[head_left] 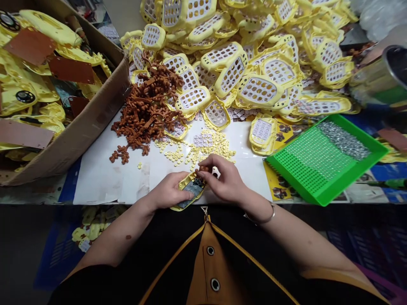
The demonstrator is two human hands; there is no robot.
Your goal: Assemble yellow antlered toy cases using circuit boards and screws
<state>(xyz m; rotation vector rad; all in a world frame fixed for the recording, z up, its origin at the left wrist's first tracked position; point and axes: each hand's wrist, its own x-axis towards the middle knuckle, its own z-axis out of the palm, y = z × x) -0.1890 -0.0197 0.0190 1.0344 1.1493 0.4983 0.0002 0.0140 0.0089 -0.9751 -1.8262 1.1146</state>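
Note:
Near the front edge of the table, my left hand point(170, 190) is closed around a yellow plastic shell point(182, 184), thumb across its dark grey inner face point(190, 191). The shell lies tilted in the hand. At its upper right end, my right hand point(227, 180) pinches a small brown plastic part point(203, 168) between thumb and fingers. Whether that part is seated in the shell, I cannot tell. Just beyond both hands are scattered tiny yellow pieces point(210, 148). A heap of similar brown plastic parts point(149, 106) lies further up to the left.
A large pile of yellow shells with white keypads point(259, 89) covers the back. At left stands a cardboard box point(92, 114) full of yellow parts. On the right are a green basket point(302, 169) with small metal pieces point(345, 140) and a metal container point(375, 76).

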